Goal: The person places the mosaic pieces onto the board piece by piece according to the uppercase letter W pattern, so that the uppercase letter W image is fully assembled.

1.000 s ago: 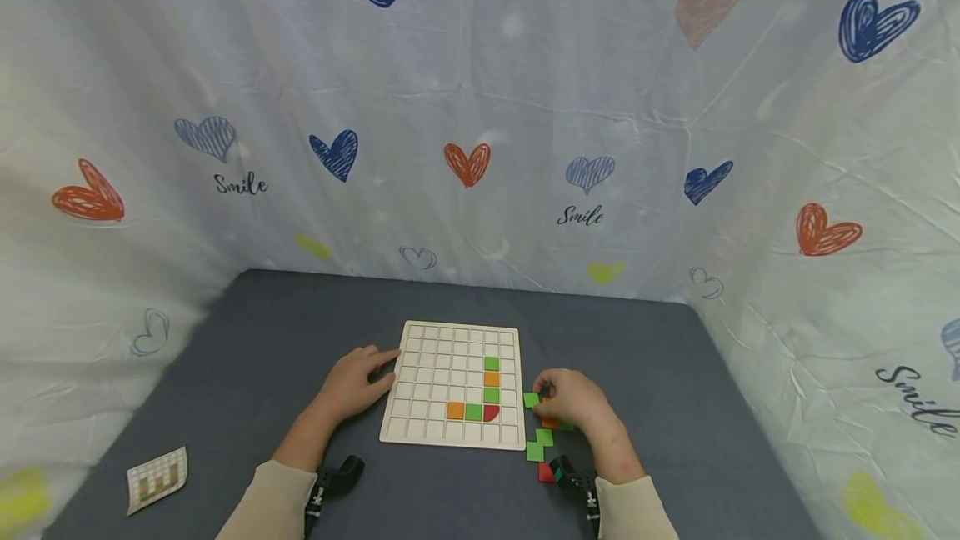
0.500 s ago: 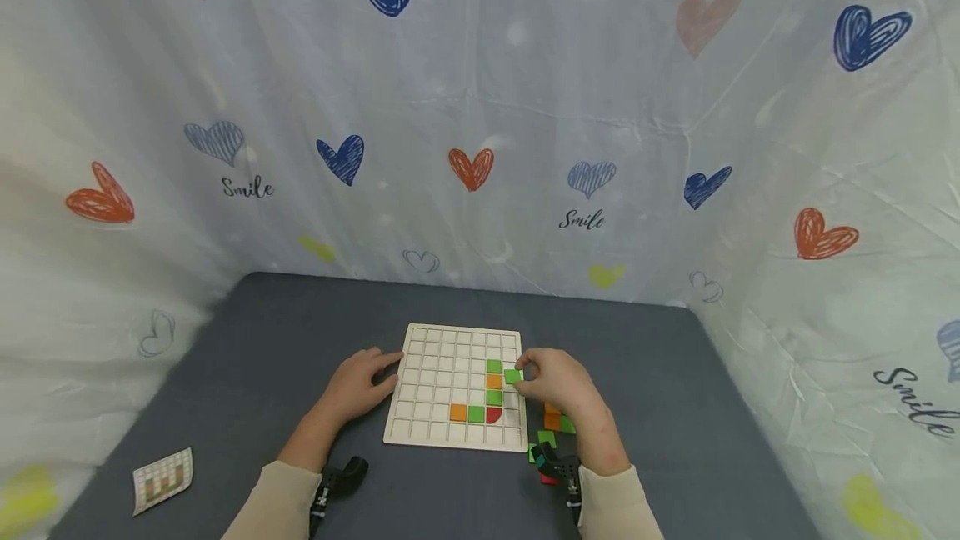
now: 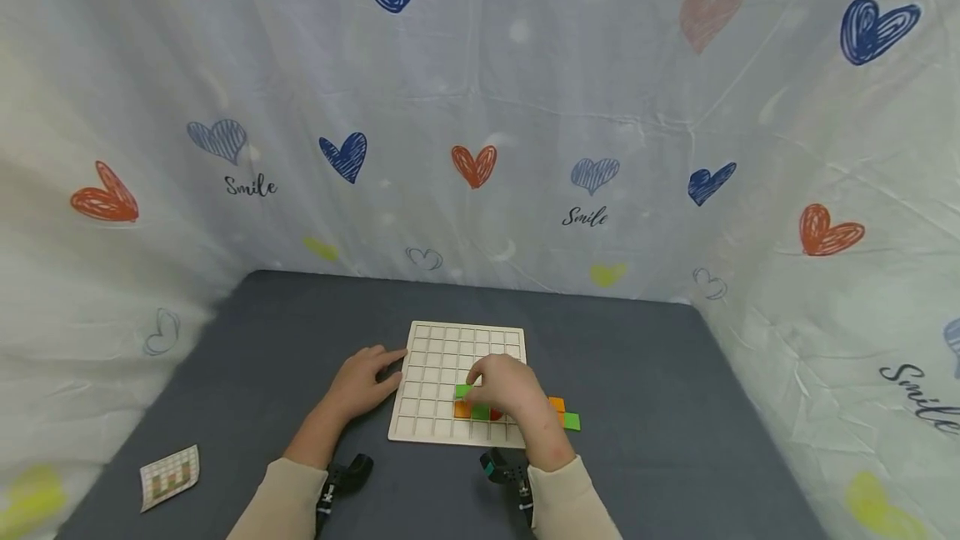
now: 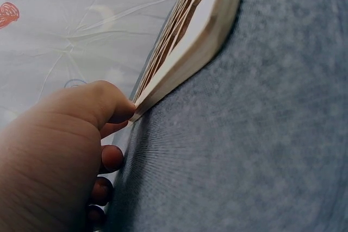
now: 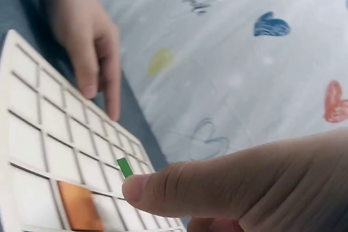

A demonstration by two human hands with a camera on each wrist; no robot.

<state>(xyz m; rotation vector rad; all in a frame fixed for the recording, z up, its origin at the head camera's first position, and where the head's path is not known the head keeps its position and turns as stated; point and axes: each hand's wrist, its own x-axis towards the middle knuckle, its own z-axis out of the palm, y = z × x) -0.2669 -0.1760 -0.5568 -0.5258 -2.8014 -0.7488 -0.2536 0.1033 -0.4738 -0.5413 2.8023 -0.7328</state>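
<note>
A pale wooden grid board (image 3: 429, 347) lies on the dark table. My right hand (image 3: 512, 392) is over its right half and pinches a green square tile (image 3: 462, 391), whose edge shows beyond the thumb in the right wrist view. Just in front of that tile, an orange tile (image 3: 462, 410) fills a cell, with another green tile (image 3: 480, 412) and a partly covered red piece (image 3: 496, 414) beside it. The hand hides the tiles farther up. At the board's left edge, the thumb and index finger of my left hand (image 3: 358, 383) touch the rim.
Right of the board lie loose orange tiles (image 3: 557, 403) and a green tile (image 3: 572, 422), partly behind the right forearm. A small card with a printed grid pattern (image 3: 170, 477) rests at the table's front left. A heart-print curtain (image 3: 525, 107) surrounds the table.
My right hand picked up a green tile from the loose pieces and carried it left over the board to above the orange tile. My left hand stays at the board's edge.
</note>
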